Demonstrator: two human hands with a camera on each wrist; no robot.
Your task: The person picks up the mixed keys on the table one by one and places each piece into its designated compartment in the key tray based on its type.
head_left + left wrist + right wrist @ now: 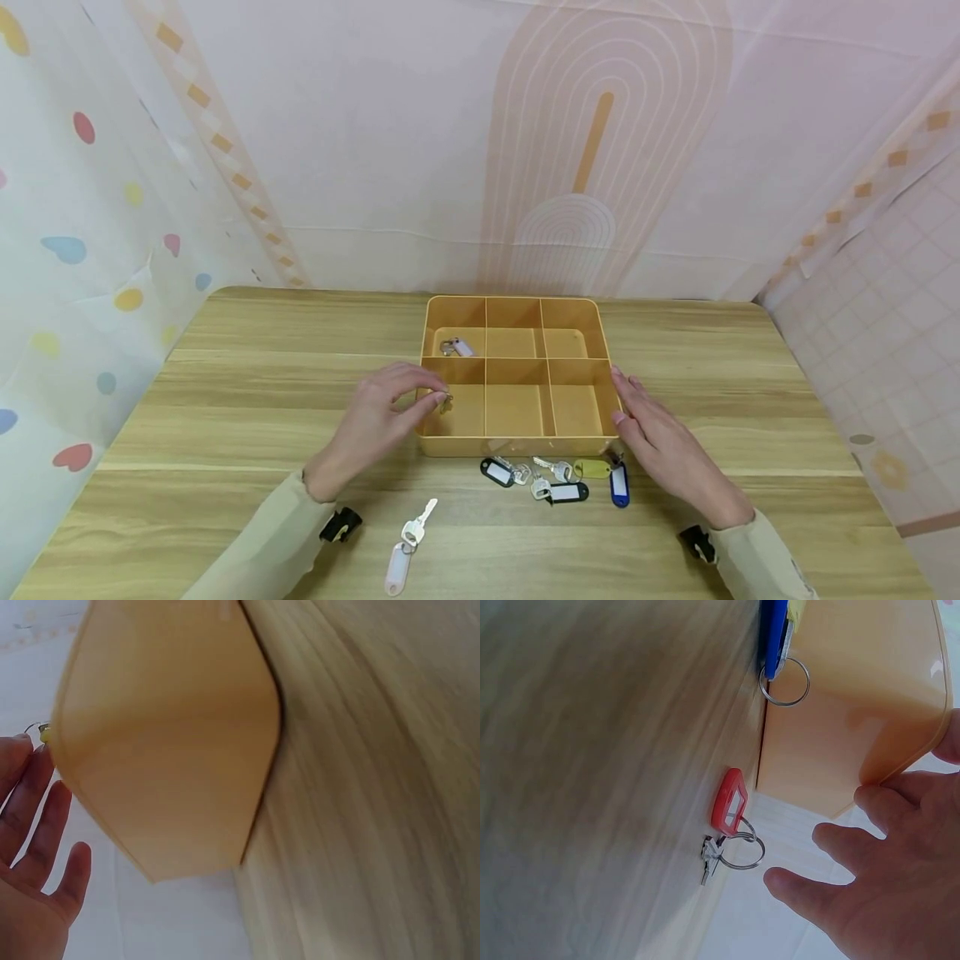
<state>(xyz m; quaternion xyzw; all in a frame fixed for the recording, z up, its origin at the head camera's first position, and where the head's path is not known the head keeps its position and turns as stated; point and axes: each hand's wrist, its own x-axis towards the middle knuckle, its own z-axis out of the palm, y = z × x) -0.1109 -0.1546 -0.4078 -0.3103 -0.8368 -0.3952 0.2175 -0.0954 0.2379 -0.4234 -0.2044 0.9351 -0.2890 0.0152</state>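
An orange box (517, 447) with several compartments stands on the table. Between thumb and fingertips, my left hand (378, 408) pinches a key ring; a small yellowish piece (447, 405) hangs from it over the front left compartment. The left wrist view shows only a yellow bit (45, 736) of it past the box's edge. My right hand (660, 437) touches the right wall with loosely extended fingers. Below that hand, a red key tag (730, 801) with a key (709, 853) lies beside the box. A key with a white tag (463, 347) sits in the back left compartment.
Before the box's front wall lie keys with black tags (497, 472), a yellow tag (592, 469) and a blue tag (618, 487). Nearer the front, a silver key (414, 531) with a pale tag (397, 570) lies by my left sleeve. A patterned cloth (375, 167) hangs behind the table.
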